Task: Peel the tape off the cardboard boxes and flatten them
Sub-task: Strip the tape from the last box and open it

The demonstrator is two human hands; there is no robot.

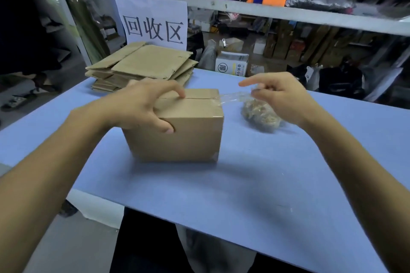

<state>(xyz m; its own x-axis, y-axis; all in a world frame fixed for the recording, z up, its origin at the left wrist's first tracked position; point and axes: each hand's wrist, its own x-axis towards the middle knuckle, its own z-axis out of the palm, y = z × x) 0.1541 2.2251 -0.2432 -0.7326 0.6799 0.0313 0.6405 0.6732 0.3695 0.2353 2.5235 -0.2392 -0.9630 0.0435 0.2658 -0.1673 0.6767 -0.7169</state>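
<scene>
Nearest to us, at the bottom of the frame, two bare forearms reach over a blue table point(255, 195), one from each lower corner. We count one closed cardboard box point(177, 131), one stack of flattened cardboard point(142, 64), one strip of clear tape point(235, 97) and one crumpled wad of used tape point(261, 115). Our box sits at the centre of the frame, plain brown, its top flaps shut along a middle seam. Our left hand point(142, 106) grips the box's upper left edge: the fingers curl over the top with the index tip touching the seam, and the thumb presses against the near face. Our right hand point(281, 97), to the right of the box, pinches the free end of the tape between thumb and fingers, while its index finger points straight out to the left. That strip stretches taut from the box's top right edge to the pinch, glossy and see-through. Just below the right hand lies the wad, on the table. In the upper left, the flattened stack rests at the table's far edge, beneath a white paper sign point(155, 20) with three black characters.
</scene>
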